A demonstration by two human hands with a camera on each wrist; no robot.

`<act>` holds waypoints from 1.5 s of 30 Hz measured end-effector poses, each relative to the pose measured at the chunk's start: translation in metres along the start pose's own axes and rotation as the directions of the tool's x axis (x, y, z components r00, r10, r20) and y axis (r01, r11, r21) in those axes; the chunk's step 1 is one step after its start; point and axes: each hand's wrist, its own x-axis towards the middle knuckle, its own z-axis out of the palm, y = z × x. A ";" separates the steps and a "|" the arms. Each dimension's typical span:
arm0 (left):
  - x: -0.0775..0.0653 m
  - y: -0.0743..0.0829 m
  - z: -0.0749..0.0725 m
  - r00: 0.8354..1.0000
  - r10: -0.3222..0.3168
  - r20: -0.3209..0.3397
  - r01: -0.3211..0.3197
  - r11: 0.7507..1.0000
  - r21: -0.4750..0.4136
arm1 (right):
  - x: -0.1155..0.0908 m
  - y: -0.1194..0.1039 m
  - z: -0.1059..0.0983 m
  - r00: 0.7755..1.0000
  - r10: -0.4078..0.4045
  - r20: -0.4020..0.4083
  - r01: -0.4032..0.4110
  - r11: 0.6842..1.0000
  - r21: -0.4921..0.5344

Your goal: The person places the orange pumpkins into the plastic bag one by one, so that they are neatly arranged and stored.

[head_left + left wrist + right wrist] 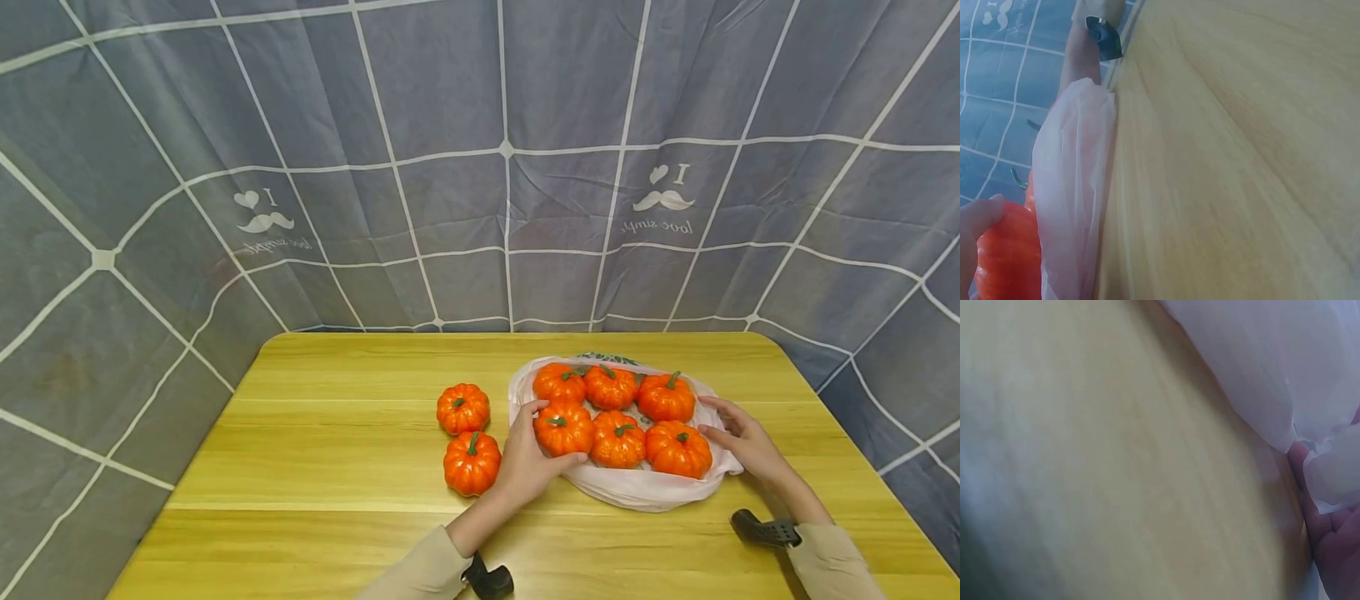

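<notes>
Several small orange pumpkins with green stems sit in two rows in an open white plastic bag (645, 493), right of the table's middle. My left hand (525, 454) curls round the front-left pumpkin (564, 429), thumb at its front and fingers at its left side. In the left wrist view, a fingertip lies on this pumpkin (1010, 253) beside the bag's wall (1072, 200). At the bag's right edge, my right hand (750, 442) touches the plastic with spread fingers, close to the front-right pumpkin (678, 450). A flap of the bag (1335, 472) partly covers this hand (1335, 550).
Two more pumpkins, a back one (462, 408) and a front one (472, 464), stand on the wooden table (337, 467) left of the bag, near my left hand. A grey curtain with white lines (450, 200) closes off the back and sides.
</notes>
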 end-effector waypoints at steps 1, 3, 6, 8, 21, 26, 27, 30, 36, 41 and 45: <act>0.000 0.000 0.000 1.000 0.001 0.001 -0.001 1.000 0.006 | 0.000 0.000 0.000 1.000 0.002 -0.006 -0.002 1.000 0.000; 0.000 0.000 -0.001 1.000 0.004 0.001 -0.004 1.000 0.017 | 0.000 0.000 0.000 1.000 -0.001 -0.007 0.001 1.000 -0.003; 0.000 0.000 -0.002 1.000 -0.006 0.005 0.005 0.999 0.039 | 0.001 0.000 0.000 1.000 0.002 -0.007 -0.002 1.000 -0.004; -0.001 0.001 -0.002 1.000 -0.007 0.002 0.007 0.998 0.057 | 0.001 0.000 0.000 1.000 0.005 -0.004 -0.005 1.000 -0.002; -0.001 -0.001 -0.002 0.998 0.042 -0.040 -0.035 0.985 0.166 | 0.001 0.002 0.001 1.000 0.017 -0.014 -0.017 1.000 -0.006; -0.001 -0.001 -0.002 1.000 0.018 -0.024 -0.013 0.986 0.167 | 0.001 0.003 0.001 1.000 0.015 -0.016 -0.015 1.000 -0.016; -0.001 -0.001 -0.002 1.000 0.011 -0.019 -0.008 0.986 0.168 | 0.001 0.003 0.001 1.000 0.013 -0.017 -0.013 1.000 -0.019; -0.001 -0.001 -0.001 1.000 -0.010 -0.007 0.011 0.984 0.178 | 0.001 0.004 0.000 1.000 0.007 -0.019 -0.008 1.000 -0.021; -0.001 0.000 0.001 0.999 -0.034 0.003 0.033 0.979 0.200 | 0.001 0.004 0.000 1.000 0.011 -0.014 -0.011 1.000 -0.018; -0.003 0.002 0.001 0.999 -0.038 0.016 0.033 0.976 0.214 | 0.001 0.004 0.000 1.000 0.016 -0.015 -0.016 1.000 -0.018; -0.004 0.006 -0.001 0.999 -0.042 0.031 0.034 0.975 0.221 | 0.001 0.004 0.000 1.000 0.017 -0.016 -0.017 1.000 -0.012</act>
